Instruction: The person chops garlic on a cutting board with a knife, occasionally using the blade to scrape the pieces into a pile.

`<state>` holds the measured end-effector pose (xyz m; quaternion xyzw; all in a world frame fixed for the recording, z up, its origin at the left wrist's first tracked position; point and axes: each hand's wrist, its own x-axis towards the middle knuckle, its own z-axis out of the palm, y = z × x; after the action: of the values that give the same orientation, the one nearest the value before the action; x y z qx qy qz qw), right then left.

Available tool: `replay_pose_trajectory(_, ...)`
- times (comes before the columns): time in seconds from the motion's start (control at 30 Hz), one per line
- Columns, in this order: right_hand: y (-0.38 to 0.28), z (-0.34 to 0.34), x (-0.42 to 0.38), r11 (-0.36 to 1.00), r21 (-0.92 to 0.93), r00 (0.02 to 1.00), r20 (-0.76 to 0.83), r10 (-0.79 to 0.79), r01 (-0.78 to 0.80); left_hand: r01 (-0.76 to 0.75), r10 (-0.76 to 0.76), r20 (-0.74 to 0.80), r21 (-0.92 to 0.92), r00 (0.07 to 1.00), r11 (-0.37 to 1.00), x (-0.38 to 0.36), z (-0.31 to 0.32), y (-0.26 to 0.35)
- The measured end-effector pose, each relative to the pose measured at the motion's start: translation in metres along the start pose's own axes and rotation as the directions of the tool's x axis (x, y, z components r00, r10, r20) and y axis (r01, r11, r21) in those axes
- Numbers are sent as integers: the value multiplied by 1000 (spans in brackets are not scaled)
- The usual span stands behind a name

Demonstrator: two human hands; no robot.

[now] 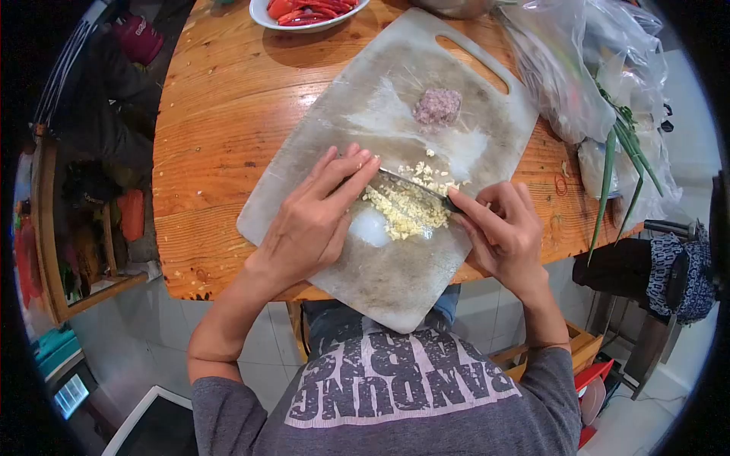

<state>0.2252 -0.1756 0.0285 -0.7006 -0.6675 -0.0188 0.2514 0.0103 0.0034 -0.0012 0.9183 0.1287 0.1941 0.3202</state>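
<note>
A worn white cutting board (380, 285) lies slanted on the table, its front corner jutting over the edge. My right hand (508, 232) is closed around the dark handle of a knife (413, 184). Stretched out, the fingers of my left hand (304, 220) rest on the blade near its tip. Under and in front of the blade is a spread of finely chopped pale yellow garlic (407, 213), with some bits scattered beyond it. Farther back on the board sits a small mound of minced pinkish-purple shallot (438, 106).
A white plate (318, 27) of red chilies stands at the back of the wooden table (209, 152). Clear plastic bags (559, 83) and green onions (627, 140) lie at the right, near a red rubber band (561, 185). A wooden-framed cabinet (53, 228) stands left of the table.
</note>
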Motion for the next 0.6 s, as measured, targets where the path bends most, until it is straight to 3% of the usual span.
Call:
replay_pose_trajectory(0.13, 15, -14, 3, 998, -57, 999, -16, -31, 30, -34, 34, -13, -15, 999, 999, 5, -2, 5)
replay_pose_trajectory(0.33, 39, -9, -7, 995, -51, 985, -154, 73, -82, -68, 68, -20, 15, 997, 998, 3, -2, 3)
replay_pose_trajectory(0.6, 29, -4, -15, 996, -75, 997, -67, 32, -37, -53, 56, -69, 51, 996, 997, 3, 0, -1)
